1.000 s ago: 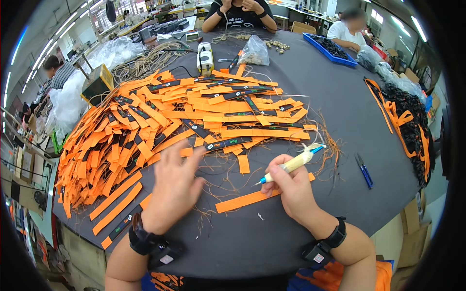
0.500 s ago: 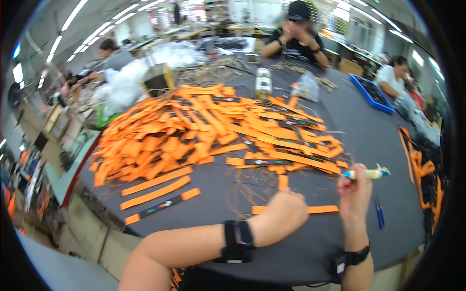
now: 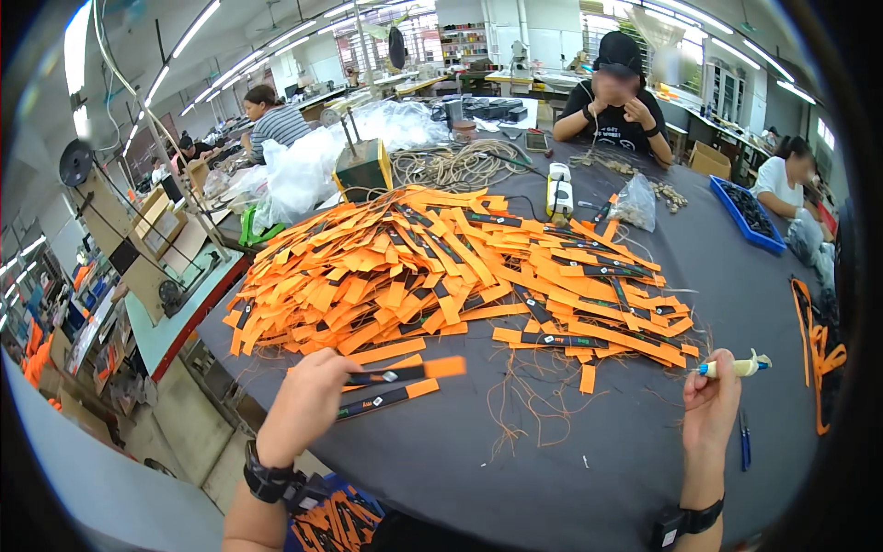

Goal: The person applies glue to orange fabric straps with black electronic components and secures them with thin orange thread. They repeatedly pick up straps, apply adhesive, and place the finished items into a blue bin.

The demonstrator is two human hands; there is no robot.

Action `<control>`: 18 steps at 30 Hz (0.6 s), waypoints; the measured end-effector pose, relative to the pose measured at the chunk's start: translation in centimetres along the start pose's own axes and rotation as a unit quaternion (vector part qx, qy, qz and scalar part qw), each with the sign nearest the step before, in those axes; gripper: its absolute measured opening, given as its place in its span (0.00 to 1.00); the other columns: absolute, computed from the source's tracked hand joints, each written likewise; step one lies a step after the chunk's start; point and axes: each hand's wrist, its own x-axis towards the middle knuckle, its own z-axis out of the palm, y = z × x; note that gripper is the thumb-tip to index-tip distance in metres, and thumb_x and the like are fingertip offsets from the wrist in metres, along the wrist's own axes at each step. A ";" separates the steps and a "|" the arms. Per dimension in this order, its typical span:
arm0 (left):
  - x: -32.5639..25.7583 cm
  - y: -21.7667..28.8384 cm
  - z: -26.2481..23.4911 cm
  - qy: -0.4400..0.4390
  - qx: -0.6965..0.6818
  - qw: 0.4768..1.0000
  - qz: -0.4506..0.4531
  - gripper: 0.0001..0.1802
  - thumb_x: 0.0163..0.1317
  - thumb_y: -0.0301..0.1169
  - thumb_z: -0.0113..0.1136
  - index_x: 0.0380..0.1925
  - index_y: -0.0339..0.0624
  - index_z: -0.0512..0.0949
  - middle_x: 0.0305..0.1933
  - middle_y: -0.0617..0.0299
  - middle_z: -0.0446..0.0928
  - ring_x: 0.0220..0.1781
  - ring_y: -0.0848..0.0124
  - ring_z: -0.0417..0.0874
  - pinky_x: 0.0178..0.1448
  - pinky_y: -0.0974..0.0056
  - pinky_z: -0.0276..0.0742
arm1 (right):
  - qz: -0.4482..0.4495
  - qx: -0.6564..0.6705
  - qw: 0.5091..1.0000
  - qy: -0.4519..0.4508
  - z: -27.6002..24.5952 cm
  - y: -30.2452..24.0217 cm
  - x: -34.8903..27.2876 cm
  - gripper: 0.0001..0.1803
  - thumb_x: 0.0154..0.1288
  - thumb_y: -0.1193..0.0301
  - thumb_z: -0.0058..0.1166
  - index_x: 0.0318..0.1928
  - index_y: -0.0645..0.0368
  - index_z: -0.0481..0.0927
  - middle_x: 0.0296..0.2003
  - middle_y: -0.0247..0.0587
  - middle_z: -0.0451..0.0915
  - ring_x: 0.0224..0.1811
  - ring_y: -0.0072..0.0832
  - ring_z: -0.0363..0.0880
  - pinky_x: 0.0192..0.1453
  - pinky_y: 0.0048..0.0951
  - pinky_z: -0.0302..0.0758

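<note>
My left hand [image 3: 303, 405] is closed on one end of an orange-and-black fabric strip [image 3: 446, 367] at the near left of the table. Just below it lies another such strip [image 3: 422, 388], and a plain orange one [image 3: 391, 351] shows beyond. Off to the right, my right hand [image 3: 708, 409] is closed round a thin blue tool wrapped in pale tape [image 3: 743, 366], raised over the tabletop; its exact kind is unclear. Behind both hands spreads a big heap of orange strips [image 3: 368, 285], many with black printed sections.
Loose orange threads [image 3: 529, 396] lie mid-table. Blue-handled snips [image 3: 745, 446] rest beside my right wrist. Farther back are a white bottle-like object [image 3: 559, 193], a clear bag [image 3: 635, 204] and a blue tray [image 3: 747, 216]. A co-worker [image 3: 618, 101] sits across. Below the table edge, a bin holds strips [image 3: 336, 524].
My left hand has moved from mid-table to the left, and a strip is now in it beside the other laid strips. The strip at mid-table is gone. The view has shifted.
</note>
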 end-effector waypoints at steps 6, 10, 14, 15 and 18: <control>-2.6 -5.7 1.6 -0.037 0.070 0.996 -0.045 0.34 0.53 0.45 0.73 0.56 0.35 0.78 0.56 0.50 0.75 0.62 0.52 0.73 0.67 0.52 0.64 | 0.014 -0.027 0.999 -0.020 -0.2 1.0 -0.1 0.15 0.73 0.58 0.54 0.34 0.54 0.70 0.21 0.30 0.67 0.20 0.21 0.71 0.22 0.19 0.68; -2.0 -4.3 1.1 -0.124 0.098 0.985 -0.065 0.45 0.50 0.50 0.75 0.63 0.35 0.72 0.62 0.48 0.72 0.66 0.50 0.69 0.70 0.51 0.62 | 0.015 -0.042 0.999 0.003 0.1 1.3 -0.2 0.15 0.73 0.59 0.54 0.34 0.54 0.70 0.21 0.30 0.67 0.20 0.20 0.71 0.21 0.19 0.68; -1.9 -2.4 0.9 -0.153 0.073 0.984 -0.056 0.31 0.56 0.40 0.71 0.56 0.35 0.75 0.49 0.51 0.75 0.56 0.53 0.75 0.62 0.52 0.68 | 0.018 -0.046 0.999 0.009 -0.6 1.7 0.0 0.14 0.74 0.60 0.53 0.34 0.54 0.70 0.20 0.30 0.68 0.19 0.19 0.71 0.21 0.18 0.67; -2.0 -2.5 1.0 -0.161 0.038 0.984 -0.063 0.29 0.57 0.39 0.70 0.55 0.35 0.76 0.48 0.51 0.75 0.54 0.53 0.76 0.60 0.53 0.70 | 0.024 -0.047 0.999 0.007 -0.5 1.8 0.0 0.14 0.74 0.60 0.53 0.34 0.54 0.70 0.20 0.30 0.68 0.19 0.19 0.70 0.21 0.17 0.67; -2.1 -2.9 1.5 -0.159 -0.030 0.985 -0.055 0.18 0.57 0.31 0.65 0.45 0.34 0.76 0.41 0.50 0.76 0.45 0.54 0.80 0.50 0.56 0.77 | 0.035 -0.052 0.998 0.006 -0.5 2.1 -0.1 0.13 0.74 0.60 0.53 0.34 0.53 0.70 0.20 0.29 0.67 0.19 0.18 0.70 0.22 0.17 0.67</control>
